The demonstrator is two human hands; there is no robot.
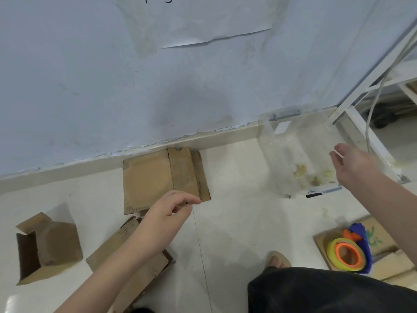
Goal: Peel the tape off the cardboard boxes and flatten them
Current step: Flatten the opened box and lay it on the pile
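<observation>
At the lower left of the frame an open brown cardboard box (48, 247) lies on its side on the pale tiled floor (234, 199), its dark inside facing the lower left and one flap raised at the top. Just right of it, toward the lower centre, a second brown cardboard box, partly collapsed (126, 251), lies under the left forearm, which crosses over it. Above that, in the centre of the frame, a flattened brown cardboard piece with folded flaps (155, 177) lies on the floor with its far edge against the white skirting board at the foot of the grey-white wall (90, 75). The left hand (168, 213) hangs over the near right corner of this flattened piece, fingers loosely curled and thumb near the forefinger; whether they pinch anything cannot be told. In the upper centre a white sheet of paper (203, 16) is stuck on the wall. To the right, a clear plastic bag with yellowish scraps inside (300, 154) stands by the wall. The right hand (354, 163) reaches in front of the bag's right side, fingers relaxed and slightly apart, holding nothing visible. At the lower right a yellow tape roll on a blue and orange dispenser (347, 253) rests on a flat brown cardboard sheet (383, 260). A sandalled foot (277, 259) shows at the bottom centre.
</observation>
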